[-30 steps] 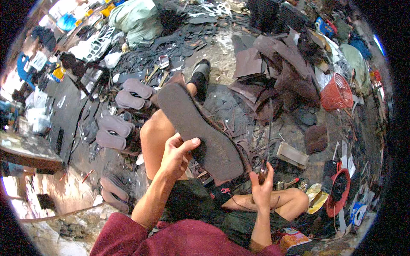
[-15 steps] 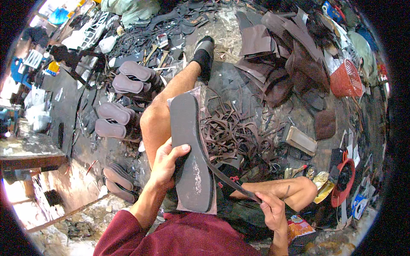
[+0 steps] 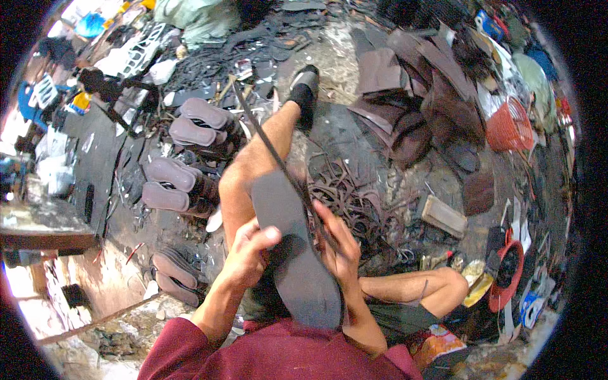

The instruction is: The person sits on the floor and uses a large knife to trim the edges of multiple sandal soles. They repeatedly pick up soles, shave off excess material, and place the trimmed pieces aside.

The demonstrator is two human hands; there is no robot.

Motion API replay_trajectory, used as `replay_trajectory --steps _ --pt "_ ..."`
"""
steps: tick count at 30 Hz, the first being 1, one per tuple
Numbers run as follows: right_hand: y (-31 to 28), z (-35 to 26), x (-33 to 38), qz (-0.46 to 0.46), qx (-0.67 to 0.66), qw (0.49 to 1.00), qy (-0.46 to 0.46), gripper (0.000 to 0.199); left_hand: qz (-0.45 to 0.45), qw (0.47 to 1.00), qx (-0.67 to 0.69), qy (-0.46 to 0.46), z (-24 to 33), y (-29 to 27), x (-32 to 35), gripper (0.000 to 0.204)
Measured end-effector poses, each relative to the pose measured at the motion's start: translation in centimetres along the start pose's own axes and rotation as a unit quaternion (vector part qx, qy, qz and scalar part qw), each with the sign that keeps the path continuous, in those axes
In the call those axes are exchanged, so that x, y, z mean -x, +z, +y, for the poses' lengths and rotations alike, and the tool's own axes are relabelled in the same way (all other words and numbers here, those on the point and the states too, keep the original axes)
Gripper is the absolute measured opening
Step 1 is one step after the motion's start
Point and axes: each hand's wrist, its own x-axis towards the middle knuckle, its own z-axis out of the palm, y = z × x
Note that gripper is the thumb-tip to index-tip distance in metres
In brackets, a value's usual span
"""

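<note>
1. A person sits low on a cluttered floor, one leg (image 3: 244, 168) stretched away from the body. A grey sole (image 3: 301, 272) is held up over the lap, near the maroon shirt (image 3: 285, 354), its flat face turned up towards the person.
2. The left hand (image 3: 248, 256) grips the sole's left edge about midway, thumb laid across the upper face, the other fingers curled, partly hidden.
3. The right hand (image 3: 342, 256) is by the opposite edge, fingers fairly straight and only slightly parted. A long dark strip (image 3: 273, 151) meets these fingers; I cannot tell whether they pinch it or it merely lies against them.
4. The sole's long axis slopes from far left to near right. The near end looks a little broader; which end is the toe, I cannot say.
5. The strip reaches beyond the sole's far end, leaning left over the outstretched leg. Whether it joins the sole's edge is unclear.
6. I judge the step to be edge work, parting a trimming from the sole; similar strips lie in a tangled heap (image 3: 348, 196) on the floor, right of the leg.
7. The next move, I think, calls for a steady left grip and for the right hand to get the strip clear of the edge.
8. Left of the leg, more soles (image 3: 170, 190) sit in stacks.
</note>
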Motion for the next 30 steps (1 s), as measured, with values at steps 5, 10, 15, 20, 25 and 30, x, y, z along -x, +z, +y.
replay_trajectory --steps 5,10,15,20,25,30 --pt "-2.4 -2.0 5.6 -0.086 0.046 0.99 0.099 0.037 -0.047 0.997 -0.007 -0.064 3.2 -0.1 -0.7 0.032" --pt "-5.7 0.4 14.8 -0.078 0.115 0.988 0.069 0.034 0.007 0.994 0.002 -0.113 2.2 -1.7 0.6 0.033" --pt "-7.2 0.3 11.3 -0.115 0.15 0.979 0.074 0.032 -0.002 0.993 -0.07 -0.099 1.7 -1.0 0.5 0.036" --pt "-10.3 -1.1 2.2 -0.261 0.192 0.945 0.045 0.043 -0.018 0.986 -0.119 -0.116 2.3 -0.8 -0.1 0.03" --pt "-9.7 -3.2 -6.3 -0.37 0.186 0.909 0.048 0.046 -0.04 0.967 -0.188 -0.17 2.8 -0.5 -0.3 0.027" --pt "-7.2 -5.0 -13.4 -0.586 0.209 0.78 0.071 0.045 -0.086 0.956 -0.244 -0.139 2.2 0.3 -0.5 0.033"
